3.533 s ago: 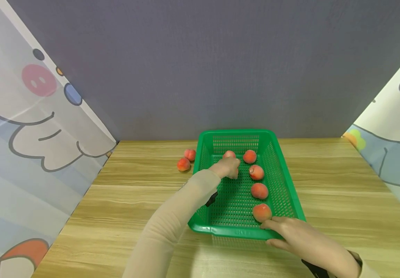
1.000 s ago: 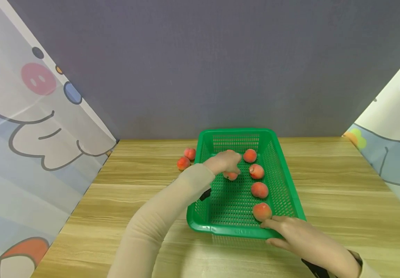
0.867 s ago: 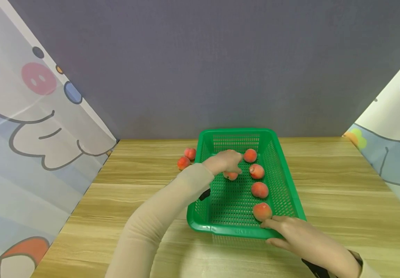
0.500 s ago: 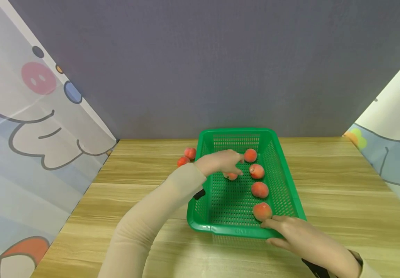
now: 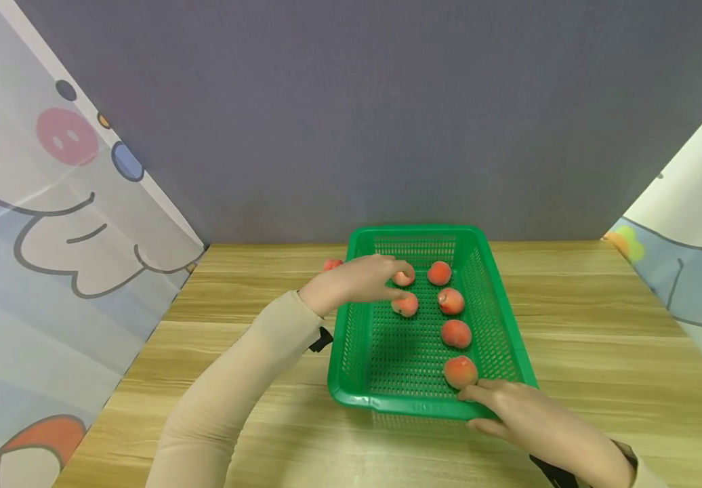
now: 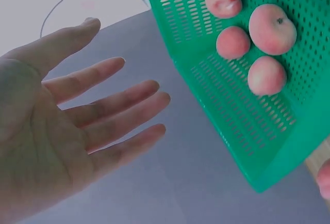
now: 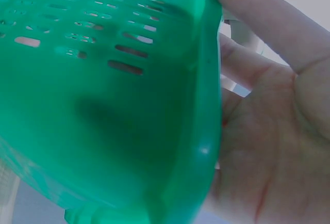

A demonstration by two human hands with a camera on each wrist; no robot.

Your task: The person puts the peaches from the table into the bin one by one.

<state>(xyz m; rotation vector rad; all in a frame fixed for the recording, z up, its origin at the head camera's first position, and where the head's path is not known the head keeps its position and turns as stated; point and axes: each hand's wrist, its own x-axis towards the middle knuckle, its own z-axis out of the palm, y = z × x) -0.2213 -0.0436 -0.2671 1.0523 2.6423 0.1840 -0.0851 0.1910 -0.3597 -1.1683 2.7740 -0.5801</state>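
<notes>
My left hand (image 5: 356, 279) is over the left rim of the green plastic basket (image 5: 424, 407), fingers spread and nothing held. The left wrist view shows its open palm (image 6: 51, 131) apart from the basket. Just beyond its fingertips, one peach (image 5: 404, 305) lies in the basket with another peach (image 5: 404, 276) behind it. Several more peaches (image 5: 456, 333) form a row along the right side. My right hand (image 5: 522, 410) grips the basket's near right corner; in the right wrist view its thumb and fingers (image 7: 258, 15) lie on either side of the rim.
On the wooden table (image 5: 253, 305), left of the basket, a loose peach (image 5: 331, 264) is partly hidden by the left hand. A grey panel (image 5: 351, 122) rises behind the table. Cartoon-printed sheets (image 5: 34, 271) hang at both sides.
The left hand has let go of a peach, which now rests in the basket's left row. It has drawn back leftward with fingers opening. The right hand and basket have stayed put.
</notes>
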